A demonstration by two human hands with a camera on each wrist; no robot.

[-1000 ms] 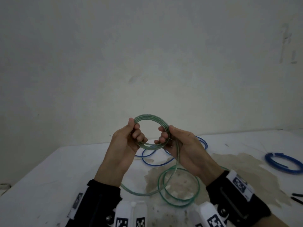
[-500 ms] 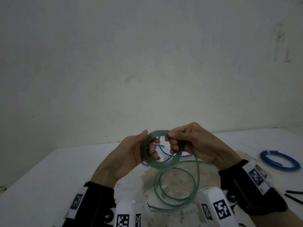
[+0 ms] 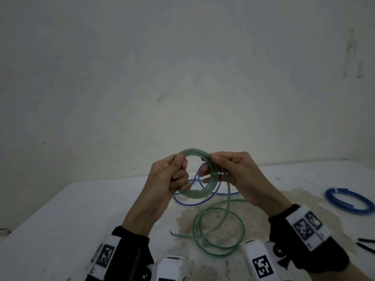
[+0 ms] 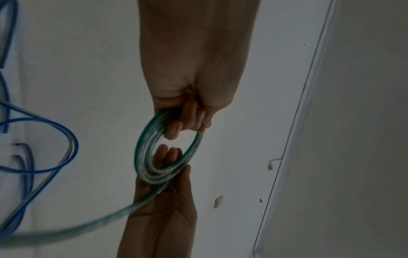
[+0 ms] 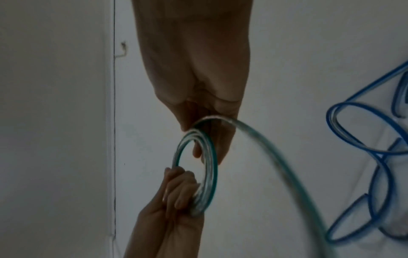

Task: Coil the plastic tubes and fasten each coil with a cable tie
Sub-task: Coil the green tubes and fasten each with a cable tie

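Both hands are raised above the white table point(image 3: 81, 209), holding between them a small ring of translucent green plastic tube point(image 3: 197, 194) wound in several turns. The left hand point(image 3: 168, 179) grips the ring's left side, fingers curled through it and thumb pressed over the top. The right hand point(image 3: 233, 173) pinches the right side between thumb and fingers. From that pinch the uncoiled rest of the same green tube drops down to the table, where it lies in two loose loops over a brownish stain point(image 3: 263, 218), its free end pointing left.

Behind the hands a thin blue plastic tube point(image 3: 190, 204) sprawls uncoiled on the table. Well off to the right lies a finished blue tube coil point(image 3: 349, 201), flat on the surface with a pale band at its top. Near the right edge lie two thin black cable ties point(image 3: 365, 243), side by side. Black wrist straps with printed square markers sit on both forearms.

In the left wrist view the green ring point(image 4: 167, 150) spans the gap between the two hands; in the right wrist view the trailing length point(image 5: 276, 157) arcs away blurred.
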